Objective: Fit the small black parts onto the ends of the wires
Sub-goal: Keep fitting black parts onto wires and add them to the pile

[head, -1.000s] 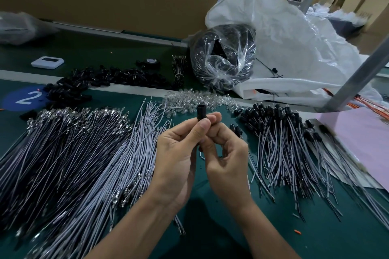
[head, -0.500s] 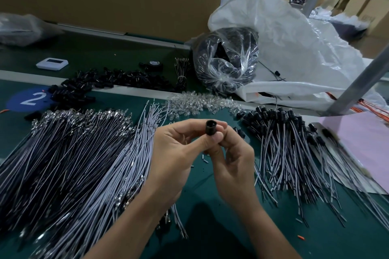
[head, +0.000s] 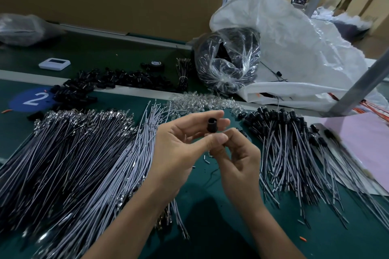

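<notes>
A small black tubular part (head: 211, 125) is pinched between the thumb and fingers of my left hand (head: 181, 149), held above the green table. My right hand (head: 237, 160) sits right beside it with curled fingers, its thumb tip touching the left thumb just below the part; whether it holds a wire is hidden. A wide spread of bare grey wires (head: 73, 164) with metal tips lies to the left. Wires with black parts fitted (head: 294, 147) lie in a fan to the right.
Loose black parts (head: 109, 82) lie piled along the white strip at the back, near a heap of clear LEDs (head: 200, 103). A clear bag of black parts (head: 227, 61) and a big white sack (head: 294, 44) stand behind. A metal post (head: 362, 82) and pink sheet (head: 362, 139) are at right.
Both hands have stayed together over the table. The black part has been turned in my left fingertips, and my right fingers have slipped down below it.
</notes>
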A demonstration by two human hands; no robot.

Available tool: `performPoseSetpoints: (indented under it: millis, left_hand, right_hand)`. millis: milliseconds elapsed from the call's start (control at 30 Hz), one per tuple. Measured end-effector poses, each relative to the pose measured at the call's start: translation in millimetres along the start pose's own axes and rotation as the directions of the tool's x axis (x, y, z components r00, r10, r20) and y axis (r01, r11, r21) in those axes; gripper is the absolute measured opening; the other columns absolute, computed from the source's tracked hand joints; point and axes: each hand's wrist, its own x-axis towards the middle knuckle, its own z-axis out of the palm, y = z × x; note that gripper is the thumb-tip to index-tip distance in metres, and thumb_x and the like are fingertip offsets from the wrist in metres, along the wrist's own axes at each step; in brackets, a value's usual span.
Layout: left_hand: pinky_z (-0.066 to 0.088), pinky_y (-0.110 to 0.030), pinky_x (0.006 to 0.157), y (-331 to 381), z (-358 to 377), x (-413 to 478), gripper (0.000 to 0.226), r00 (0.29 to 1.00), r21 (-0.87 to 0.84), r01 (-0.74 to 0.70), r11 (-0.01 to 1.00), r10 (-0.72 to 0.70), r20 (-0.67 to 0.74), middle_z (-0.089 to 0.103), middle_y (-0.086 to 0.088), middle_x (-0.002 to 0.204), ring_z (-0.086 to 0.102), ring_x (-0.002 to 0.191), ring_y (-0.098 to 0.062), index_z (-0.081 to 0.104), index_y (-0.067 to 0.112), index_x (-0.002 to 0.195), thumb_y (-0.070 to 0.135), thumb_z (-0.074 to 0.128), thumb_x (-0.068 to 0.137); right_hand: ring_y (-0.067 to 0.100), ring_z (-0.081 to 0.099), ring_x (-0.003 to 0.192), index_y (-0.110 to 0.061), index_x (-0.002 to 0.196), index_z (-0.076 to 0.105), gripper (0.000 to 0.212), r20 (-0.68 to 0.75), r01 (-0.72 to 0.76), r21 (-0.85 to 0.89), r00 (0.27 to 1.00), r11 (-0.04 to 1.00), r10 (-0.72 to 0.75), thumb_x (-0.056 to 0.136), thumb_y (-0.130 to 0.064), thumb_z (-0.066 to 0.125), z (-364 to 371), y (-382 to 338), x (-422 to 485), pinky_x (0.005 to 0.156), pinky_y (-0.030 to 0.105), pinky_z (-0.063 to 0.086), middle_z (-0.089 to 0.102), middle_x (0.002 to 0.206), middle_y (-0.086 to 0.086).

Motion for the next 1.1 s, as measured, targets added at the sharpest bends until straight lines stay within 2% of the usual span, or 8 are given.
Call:
performPoseSetpoints:
  millis: [133, 300, 467, 567, 733, 833, 933, 1100]
  left_hand:
    - [0.056, -0.027, 0.083, 2, -1, -1, 0.027, 0.995, 0.081, -0.095, 0.992, 0.095, -0.002, 0.078, -0.004, 0.089, 0.074, 0.089, -0.021, 0.079, 0.016, 0.092, 0.008, 0.08, 0.067]
    - [0.054, -0.022, 0.083, 2, 1, -3, 0.024, 0.992, 0.096, -0.125, 0.988, 0.123, 0.028, 0.078, -0.005, 0.092, 0.074, 0.091, -0.017, 0.075, 0.007, 0.093, 0.008, 0.077, 0.069]
    - [0.056, -0.023, 0.08, -1, 2, -3, 0.021, 0.995, 0.063, -0.098, 0.993, 0.097, 0.015, 0.078, -0.004, 0.091, 0.074, 0.089, -0.019, 0.078, 0.012, 0.093, 0.01, 0.079, 0.072]
    - [0.055, -0.021, 0.074, -4, 2, -3, 0.02, 0.998, 0.002, -0.048, 0.999, 0.048, -0.034, 0.078, -0.006, 0.091, 0.075, 0.087, -0.019, 0.079, 0.015, 0.092, 0.018, 0.077, 0.072]
    - [0.054, -0.017, 0.066, -6, 2, -3, 0.022, 0.998, -0.023, -0.037, 0.999, 0.036, -0.054, 0.077, -0.006, 0.091, 0.074, 0.081, -0.016, 0.079, 0.012, 0.094, 0.022, 0.074, 0.074]
    - [0.055, -0.019, 0.072, -11, 3, -4, 0.019, 0.997, 0.016, -0.047, 0.999, 0.047, -0.066, 0.078, -0.002, 0.092, 0.074, 0.087, -0.015, 0.079, 0.015, 0.092, 0.02, 0.074, 0.074]
    - [0.055, -0.021, 0.077, -15, 4, -5, 0.023, 0.997, -0.01, -0.039, 0.999, 0.038, -0.064, 0.077, -0.003, 0.099, 0.073, 0.098, -0.018, 0.076, 0.008, 0.096, 0.018, 0.072, 0.076]
    - [0.056, -0.02, 0.071, -18, 4, -7, 0.013, 0.995, -0.009, -0.051, 0.999, 0.05, -0.09, 0.077, -0.003, 0.095, 0.074, 0.093, -0.019, 0.079, 0.014, 0.09, 0.012, 0.076, 0.077]
  right_hand:
    - [0.006, 0.055, 0.069, -0.02, 0.077, 0.064, 0.016, -0.002, 0.015, -0.018, 1.0, 1.0, -0.015, 0.092, -0.016, 0.063, 1, -3, 3, 0.065, 0.024, 0.044, 0.062, 0.071, -0.01]
    - [0.029, 0.061, 0.07, -0.007, 0.083, 0.068, 0.01, -0.019, 0.035, -0.031, 0.999, 0.999, -0.035, 0.091, -0.008, 0.062, -4, 0, 1, 0.063, 0.039, 0.048, 0.067, 0.075, 0.008]
    - [0.003, 0.054, 0.066, -0.009, 0.082, 0.066, 0.013, -0.011, 0.067, -0.044, 0.998, 0.997, -0.068, 0.093, -0.01, 0.06, -2, -2, 1, 0.062, 0.017, 0.043, 0.062, 0.07, -0.01]
    - [-0.002, 0.056, 0.064, -0.011, 0.084, 0.066, 0.013, -0.009, 0.051, -0.015, 0.999, 0.999, -0.051, 0.095, -0.012, 0.058, -1, -3, 0, 0.062, 0.01, 0.043, 0.062, 0.07, -0.016]
    - [0.005, 0.063, 0.068, -0.013, 0.087, 0.07, 0.016, -0.019, -0.002, -0.058, 1.0, 0.998, 0.001, 0.093, -0.025, 0.062, 0, -5, 1, 0.065, 0.019, 0.049, 0.067, 0.072, -0.007]
    - [0.0, 0.06, 0.064, -0.013, 0.083, 0.069, 0.015, -0.022, 0.031, -0.097, 0.999, 0.995, -0.033, 0.094, -0.021, 0.062, -1, -8, 2, 0.063, 0.013, 0.045, 0.064, 0.069, -0.016]
    - [0.0, 0.061, 0.065, -0.012, 0.083, 0.069, 0.012, -0.049, 0.047, -0.11, 0.997, 0.993, -0.053, 0.092, -0.018, 0.062, -2, -10, 2, 0.063, 0.014, 0.047, 0.066, 0.07, -0.014]
    - [0.005, 0.064, 0.065, -0.006, 0.08, 0.068, 0.014, -0.052, 0.054, -0.146, 0.997, 0.988, -0.062, 0.09, -0.014, 0.062, -4, -12, 0, 0.062, 0.017, 0.049, 0.067, 0.069, -0.007]
